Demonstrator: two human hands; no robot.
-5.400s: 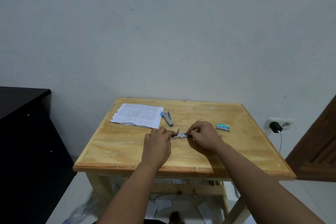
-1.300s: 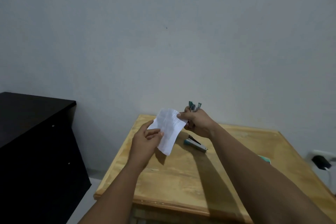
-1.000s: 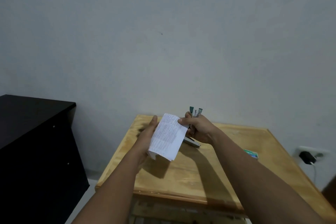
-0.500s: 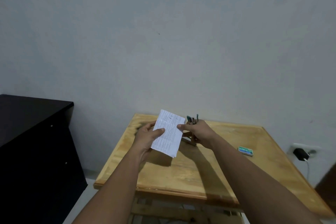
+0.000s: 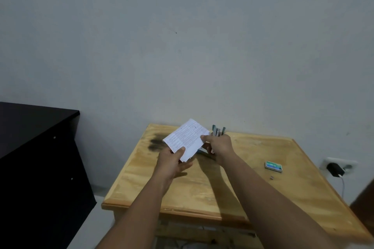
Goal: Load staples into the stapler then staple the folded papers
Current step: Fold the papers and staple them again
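I hold a folded printed paper (image 5: 187, 139) above the wooden table (image 5: 218, 186). My left hand (image 5: 173, 162) grips its lower edge, thumb on top. My right hand (image 5: 219, 145) pinches the paper's right edge and also holds a stapler (image 5: 218, 132), whose jaws stick up above the fingers. A second stapler (image 5: 202, 150) lies on the table behind the paper, mostly hidden. A small green staple box (image 5: 273, 166) lies to the right on the table.
A black cabinet (image 5: 36, 147) stands to the left of the table. A wall socket with a black charger (image 5: 335, 169) is at the right. A tiny loose piece (image 5: 272, 177) lies near the staple box. A dark stain (image 5: 154, 143) marks the table's far left.
The paper has turned flatter, its top tilted away to the right, and my left hand has slid down to its lower edge. Earlier both hands worked on the stapler at the table.
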